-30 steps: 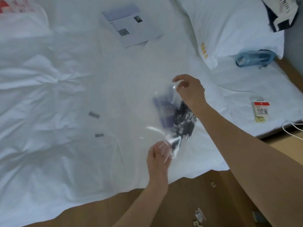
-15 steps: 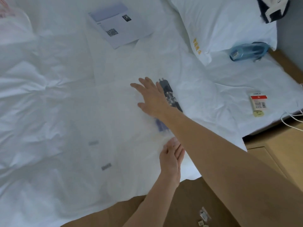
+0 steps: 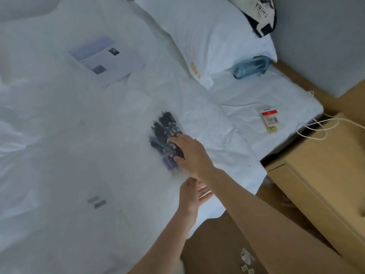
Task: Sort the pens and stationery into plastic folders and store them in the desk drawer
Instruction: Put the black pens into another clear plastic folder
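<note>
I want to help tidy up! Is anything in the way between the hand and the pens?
Nothing visible is. The right hand already lies flat on the bundle of dark pens on the white bed sheet, its fingers straight. The left hand rests open just below, at the bed's edge.

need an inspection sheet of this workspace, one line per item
surface: bed with creased white sheet
job's things: bundle of dark pens inside a clear folder lying flat on the bed
clutter: booklet, blue stapler, red-topped packet, pillow, bag, scraps on the floor
grippers: right hand flat, fingers straight, pressing the pens; left hand open at the folder's near edge
cables: white cord off the bed corner
surroundings: wooden nightstand, grey wall
</note>
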### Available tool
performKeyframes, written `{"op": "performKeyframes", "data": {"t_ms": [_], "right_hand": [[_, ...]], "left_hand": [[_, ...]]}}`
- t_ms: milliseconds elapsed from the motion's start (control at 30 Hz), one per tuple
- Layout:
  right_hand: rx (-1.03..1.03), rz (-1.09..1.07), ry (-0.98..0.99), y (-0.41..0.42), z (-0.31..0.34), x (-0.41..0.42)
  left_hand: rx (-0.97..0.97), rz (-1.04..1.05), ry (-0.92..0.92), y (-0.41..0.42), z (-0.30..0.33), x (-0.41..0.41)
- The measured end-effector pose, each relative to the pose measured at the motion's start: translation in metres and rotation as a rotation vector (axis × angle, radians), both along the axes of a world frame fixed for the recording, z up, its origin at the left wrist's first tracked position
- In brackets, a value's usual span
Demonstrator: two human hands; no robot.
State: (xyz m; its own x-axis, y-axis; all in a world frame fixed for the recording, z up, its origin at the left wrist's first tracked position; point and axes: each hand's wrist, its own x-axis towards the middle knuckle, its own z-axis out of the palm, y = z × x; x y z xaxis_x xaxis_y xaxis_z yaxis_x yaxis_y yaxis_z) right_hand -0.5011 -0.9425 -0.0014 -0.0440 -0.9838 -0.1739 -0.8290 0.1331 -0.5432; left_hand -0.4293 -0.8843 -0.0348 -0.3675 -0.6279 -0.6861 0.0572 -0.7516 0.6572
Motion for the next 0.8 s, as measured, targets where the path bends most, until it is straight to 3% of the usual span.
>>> {"op": "performKeyframes", "data": {"t_ms": [333,500,800], "right_hand": [[-0.03,-0.513,-0.123,0.136,0.035,-0.12],[-0.019,-0.85,-0.209,0.25,0.042,-0.168],[0.022,-1.21,-0.178,0.449,0.022,-0.204]], "left_hand": [[-0.44,-0.343,-0.181,0.035,0.042,-0.081],[-0.742,-0.711,-0.309,0.109,0.044,-0.14],[-1.127,-1.261,-0.269,0.265,0.04,-0.202]]}}
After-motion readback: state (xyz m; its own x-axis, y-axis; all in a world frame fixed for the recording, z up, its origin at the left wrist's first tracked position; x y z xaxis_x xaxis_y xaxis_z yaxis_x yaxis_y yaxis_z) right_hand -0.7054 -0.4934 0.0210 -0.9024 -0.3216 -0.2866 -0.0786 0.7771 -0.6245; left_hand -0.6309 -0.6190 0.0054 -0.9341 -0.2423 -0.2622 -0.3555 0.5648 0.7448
